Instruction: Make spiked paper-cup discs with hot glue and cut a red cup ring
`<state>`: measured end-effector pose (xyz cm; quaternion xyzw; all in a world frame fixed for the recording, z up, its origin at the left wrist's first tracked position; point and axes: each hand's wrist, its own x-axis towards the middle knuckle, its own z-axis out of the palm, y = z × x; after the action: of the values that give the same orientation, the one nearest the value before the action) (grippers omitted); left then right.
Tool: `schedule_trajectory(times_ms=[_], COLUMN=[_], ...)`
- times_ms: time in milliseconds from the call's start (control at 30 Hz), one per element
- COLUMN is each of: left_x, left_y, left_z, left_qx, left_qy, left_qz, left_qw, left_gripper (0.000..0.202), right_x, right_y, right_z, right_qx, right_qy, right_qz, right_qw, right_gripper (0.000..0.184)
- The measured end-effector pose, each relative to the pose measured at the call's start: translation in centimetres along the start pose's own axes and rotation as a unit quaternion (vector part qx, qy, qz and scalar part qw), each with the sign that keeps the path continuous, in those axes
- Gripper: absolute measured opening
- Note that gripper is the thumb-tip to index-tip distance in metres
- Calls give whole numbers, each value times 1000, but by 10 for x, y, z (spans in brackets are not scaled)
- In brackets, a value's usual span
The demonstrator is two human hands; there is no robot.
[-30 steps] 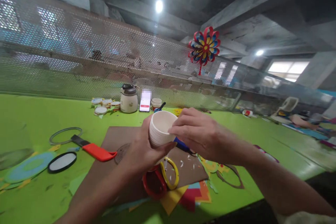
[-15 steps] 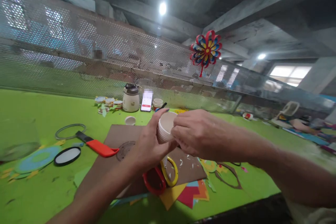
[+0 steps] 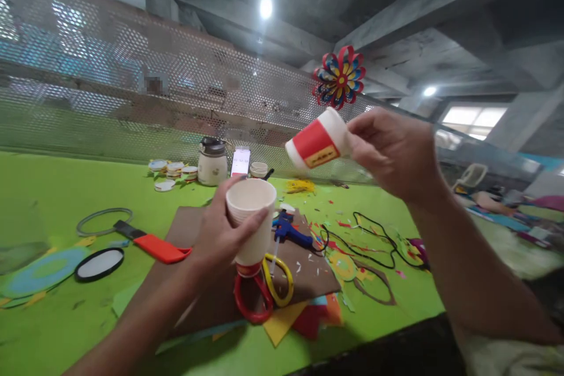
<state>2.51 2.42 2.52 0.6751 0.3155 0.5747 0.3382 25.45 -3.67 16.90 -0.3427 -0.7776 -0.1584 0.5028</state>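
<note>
My left hand (image 3: 218, 238) is wrapped round a stack of white paper cups (image 3: 250, 217), held upright above the brown board (image 3: 194, 229). My right hand (image 3: 394, 150) is raised to the right and grips a single paper cup (image 3: 316, 140) with a red band and a yellow label, tilted on its side with its mouth toward the hand. Under the stack lie scissors with one red and one yellow handle (image 3: 262, 291). A blue glue gun (image 3: 293, 232) rests on the board just right of the stack.
The green table (image 3: 66, 188) carries an orange-handled cutter (image 3: 152, 245), rings (image 3: 99, 263), foam scraps, a black cable (image 3: 374, 241), a jar (image 3: 211, 165), a phone (image 3: 241, 161) and small discs. A perforated metal screen (image 3: 132, 94) with a pinwheel (image 3: 338, 77) runs behind.
My right hand has pulled one red-banded cup off the stack and lifted it up and to the right. The left hand lowered the stack slightly to the left.
</note>
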Motion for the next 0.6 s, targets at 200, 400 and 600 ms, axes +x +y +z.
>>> schedule_trajectory(times_ms=[200,400,600], left_x=[5,6,10], left_y=[-8,-10,-24], left_z=[-7,-1,15], left_qx=[-7,65,3], left_qy=[92,14,-18], left_qz=[-20,-33,-30], left_qw=[996,997,999], left_gripper=[83,72,72], right_x=[-64,-144,-174], right_y=[96,95,71], right_z=[46,87,106], right_qx=[76,138,200], right_qy=[97,30,-79], right_qz=[254,341,352], right_qw=[959,929,911], right_gripper=[15,23,23])
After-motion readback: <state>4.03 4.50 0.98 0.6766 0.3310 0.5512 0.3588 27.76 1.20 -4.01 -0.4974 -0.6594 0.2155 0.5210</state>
